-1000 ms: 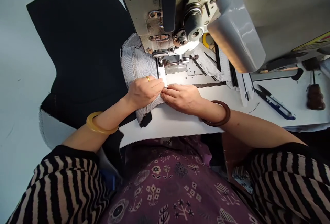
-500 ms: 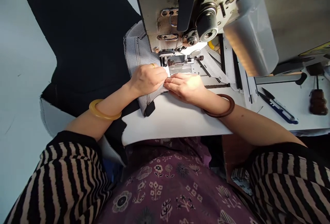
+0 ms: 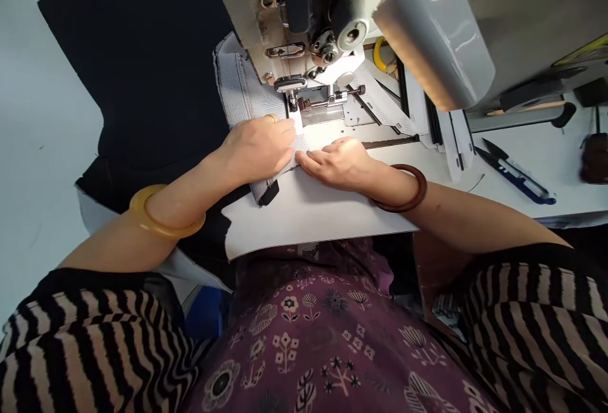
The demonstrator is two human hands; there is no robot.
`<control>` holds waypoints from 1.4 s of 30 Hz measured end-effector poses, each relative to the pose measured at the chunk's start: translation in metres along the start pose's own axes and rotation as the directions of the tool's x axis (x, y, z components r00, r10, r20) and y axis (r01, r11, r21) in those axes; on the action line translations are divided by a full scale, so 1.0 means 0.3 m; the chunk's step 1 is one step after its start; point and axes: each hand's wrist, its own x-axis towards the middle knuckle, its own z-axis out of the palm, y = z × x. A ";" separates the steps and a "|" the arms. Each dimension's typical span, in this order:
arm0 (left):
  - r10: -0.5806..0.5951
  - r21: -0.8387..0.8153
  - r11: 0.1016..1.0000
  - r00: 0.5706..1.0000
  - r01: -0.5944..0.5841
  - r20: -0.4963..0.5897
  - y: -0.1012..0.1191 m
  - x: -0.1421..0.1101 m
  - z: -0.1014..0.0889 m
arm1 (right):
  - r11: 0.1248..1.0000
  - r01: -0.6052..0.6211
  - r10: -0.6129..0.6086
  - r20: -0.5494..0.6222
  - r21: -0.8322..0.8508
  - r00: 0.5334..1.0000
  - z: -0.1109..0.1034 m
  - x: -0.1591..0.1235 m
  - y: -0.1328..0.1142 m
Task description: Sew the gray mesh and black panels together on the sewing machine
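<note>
A grey mesh fabric piece [image 3: 242, 93] lies under the presser foot [image 3: 291, 97] of an industrial sewing machine [image 3: 304, 14]. My left hand [image 3: 259, 147], with a gold ring, lies on the fabric just left of the foot, fingers together and pressing down. My right hand [image 3: 338, 163] rests on the white machine bed [image 3: 308, 210], its fingertips pinching the fabric's edge beside my left fingers. A yellow bangle [image 3: 159, 213] is on my left wrist and a brown bangle [image 3: 403, 188] on my right.
A large black fabric sheet [image 3: 142, 64] covers the table to the left. Blue-handled thread snips [image 3: 515, 172] lie on the bed at the right, with a dark wooden tool handle [image 3: 596, 159] beyond. The machine's lamp housing [image 3: 437, 33] overhangs the right side.
Both hands have stayed on the grey fabric at the presser foot. My right hand's fingers have curled in closer to the fabric edge. The view has shifted slightly.
</note>
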 end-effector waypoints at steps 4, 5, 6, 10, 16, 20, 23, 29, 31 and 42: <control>-0.020 0.012 1.000 1.000 0.020 0.007 0.033 -0.037 0.007 | 1.000 -0.011 0.011 0.003 0.018 1.000 0.001 0.003 -0.005; -0.015 -0.012 1.000 0.999 0.014 -0.032 0.029 -0.045 0.021 | 1.000 -0.010 0.010 -0.001 0.020 1.000 0.001 0.005 -0.007; -0.007 -0.024 1.000 0.998 0.005 -0.069 0.022 -0.053 0.036 | 1.000 -0.007 0.007 -0.004 0.022 1.000 0.000 0.006 -0.008; -0.002 -0.026 1.000 0.987 -0.002 -0.163 -0.010 -0.068 0.085 | 0.999 -0.004 0.003 0.017 0.050 1.000 -0.006 0.015 -0.014; -0.001 -0.014 1.000 0.982 -0.002 -0.189 -0.010 -0.062 0.094 | 0.996 -0.059 0.053 0.078 0.072 0.996 -0.019 0.025 -0.022; -0.028 -0.049 0.999 0.977 0.018 -0.211 -0.013 -0.057 0.102 | 0.992 -0.107 0.096 0.153 0.066 0.984 -0.035 0.031 -0.027; -0.020 -0.050 0.999 0.974 0.009 -0.227 -0.018 -0.055 0.104 | 0.987 -0.142 0.128 0.159 0.080 0.979 -0.038 0.033 -0.029; 0.021 0.011 1.000 0.957 -0.019 -0.288 -0.024 -0.041 0.112 | 0.983 -0.160 0.148 0.128 0.087 0.981 -0.027 0.026 -0.029; 0.017 0.000 1.000 0.955 -0.018 -0.295 -0.032 -0.029 0.119 | 0.979 -0.195 0.184 0.135 0.068 0.974 -0.028 0.030 -0.024; -0.104 -0.083 0.992 0.985 0.093 -0.140 -0.091 0.049 0.111 | 0.936 -0.352 0.339 0.236 0.017 0.911 -0.059 0.072 0.013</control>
